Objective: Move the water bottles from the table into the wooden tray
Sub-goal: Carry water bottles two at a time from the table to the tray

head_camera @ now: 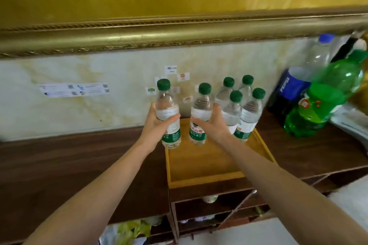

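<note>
Green-capped water bottles: left hand (154,125) grips one (168,113), right hand (214,123) another (199,114), fingers wrapped, carried upright to join four far-right in the wooden tray (199,182).

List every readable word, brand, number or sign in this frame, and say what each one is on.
"PEPSI": blue label of the big bottle at right.
"夫山泉": green label of the water bottle held in the right hand; characters beneath blurred.
"水": label of the water bottle in the left hand.
Wall stickers and green soda bottle label: too blurred.
</note>
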The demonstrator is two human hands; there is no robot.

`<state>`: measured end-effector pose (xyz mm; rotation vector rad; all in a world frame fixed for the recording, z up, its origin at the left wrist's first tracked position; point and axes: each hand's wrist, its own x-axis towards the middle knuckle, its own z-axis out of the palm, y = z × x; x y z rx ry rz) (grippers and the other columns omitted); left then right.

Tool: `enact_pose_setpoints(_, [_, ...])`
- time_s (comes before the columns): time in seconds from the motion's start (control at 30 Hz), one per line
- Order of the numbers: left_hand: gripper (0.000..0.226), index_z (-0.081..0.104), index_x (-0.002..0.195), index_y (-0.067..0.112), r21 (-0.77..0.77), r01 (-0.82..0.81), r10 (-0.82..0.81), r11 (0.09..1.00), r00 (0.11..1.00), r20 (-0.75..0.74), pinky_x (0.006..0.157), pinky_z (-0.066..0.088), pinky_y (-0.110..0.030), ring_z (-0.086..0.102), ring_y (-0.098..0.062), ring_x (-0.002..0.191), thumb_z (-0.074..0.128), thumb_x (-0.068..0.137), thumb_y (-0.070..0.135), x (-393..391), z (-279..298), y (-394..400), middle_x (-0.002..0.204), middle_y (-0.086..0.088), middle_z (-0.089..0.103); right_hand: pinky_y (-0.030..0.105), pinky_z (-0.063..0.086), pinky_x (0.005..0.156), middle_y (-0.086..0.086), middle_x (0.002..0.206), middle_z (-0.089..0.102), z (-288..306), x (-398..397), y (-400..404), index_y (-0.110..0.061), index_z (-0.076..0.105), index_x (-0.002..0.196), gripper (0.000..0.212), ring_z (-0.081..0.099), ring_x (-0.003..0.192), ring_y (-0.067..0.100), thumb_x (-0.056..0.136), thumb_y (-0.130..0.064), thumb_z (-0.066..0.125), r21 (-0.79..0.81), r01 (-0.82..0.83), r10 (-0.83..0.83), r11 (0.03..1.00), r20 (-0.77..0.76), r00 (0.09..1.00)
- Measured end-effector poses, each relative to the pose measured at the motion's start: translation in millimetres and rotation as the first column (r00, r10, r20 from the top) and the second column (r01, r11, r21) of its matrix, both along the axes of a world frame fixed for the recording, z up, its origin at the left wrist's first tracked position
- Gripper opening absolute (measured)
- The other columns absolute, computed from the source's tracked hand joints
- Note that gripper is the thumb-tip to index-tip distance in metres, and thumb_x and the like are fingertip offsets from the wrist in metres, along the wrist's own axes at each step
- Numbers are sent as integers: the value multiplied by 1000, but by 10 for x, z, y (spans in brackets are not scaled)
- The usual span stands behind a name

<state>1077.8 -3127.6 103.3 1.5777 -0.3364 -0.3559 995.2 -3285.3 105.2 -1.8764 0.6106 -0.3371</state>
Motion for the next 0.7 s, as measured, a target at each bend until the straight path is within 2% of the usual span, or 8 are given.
enact_pose_setpoints(0.13, [50, 51, 111, 35, 3, 12, -12, 1000, 1000, 26, 94, 52, -39, 63, -12, 108, 77, 77, 9, 188, -19, -49, 115, 3, 66, 43, 43, 103, 8, 138, 50, 2, 287, -149, -19, 23, 144, 83, 48, 129, 29, 81, -24, 77, -45, -35, 33, 998, -47, 998])
enact_pose_setpoints(0.23, [53, 53, 115, 31, 6, -37, 37, 999, 999, 32, 97, 51, -43, 63, -17, 111, 79, 75, 9, 278, -31, -92, 117, 0, 66, 41, 44, 96, 10, 138, 48, -14, 429, -236, -18, 25, 141, 76, 47, 128, 31, 84, -23, 74, -77, -64, 54, 995, -135, 989])
enact_pose_setpoints(0.37, [55, 57, 119, 23, 32, -74, 72, 997, 996, 50, 96, 53, -45, 65, -18, 109, 82, 72, 10, 346, -52, -124, 115, -1, 68, 42, 44, 99, 12, 140, 46, 59, 513, -303, -16, 25, 142, 80, 46, 129, 32, 81, -16, 76, -102, -107, 88, 989, -179, 980])
enact_pose_setpoints(0.43, [56, 58, 120, 19, 51, -86, 83, 995, 995, 57, 94, 53, -46, 65, -18, 107, 83, 71, 10, 359, -49, -157, 114, -1, 69, 38, 45, 94, 10, 133, 48, 201, 543, -339, -15, 25, 140, 80, 49, 123, 29, 80, -12, 77, -143, -159, 144, 977, -111, 983])
enact_pose_setpoints(0.5, [57, 59, 120, 17, 57, -95, 92, 994, 994, 57, 93, 54, -44, 66, -17, 106, 84, 70, 10, 366, -43, -200, 112, 0, 70, 29, 46, 86, 4, 117, 51, 412, 580, -396, -14, 29, 136, 76, 54, 111, 23, 78, -8, 77, -223, -202, 202, 954, -23, 979])
enact_pose_setpoints(0.57, [57, 60, 120, 16, 47, -98, 95, 994, 994, 57, 91, 55, -42, 67, -17, 103, 84, 69, 8, 358, -41, -246, 111, 0, 70, 24, 44, 75, 3, 107, 54, 609, 619, -454, -14, 34, 133, 68, 54, 99, 21, 79, -8, 75, -404, -302, 292, 864, -87, 952])
enact_pose_setpoints(0.63, [57, 60, 120, 15, 40, -94, 92, 995, 994, 58, 89, 56, -39, 67, -14, 99, 84, 69, 5, 343, -41, -288, 108, 1, 71, 26, 44, 71, 8, 108, 57, 723, 631, -488, -14, 38, 130, 62, 54, 94, 23, 80, -13, 75, -610, -448, 347, 653, -285, 893])
enact_pose_setpoints(0.7, [56, 60, 119, 16, 47, -83, 80, 995, 995, 59, 87, 56, -36, 67, -10, 97, 84, 69, 5, 330, -52, -319, 107, 2, 70, 33, 49, 75, 10, 108, 57, 752, 619, -493, -15, 37, 128, 64, 54, 90, 24, 78, -15, 77, -713, -515, 318, 475, -406, 856])
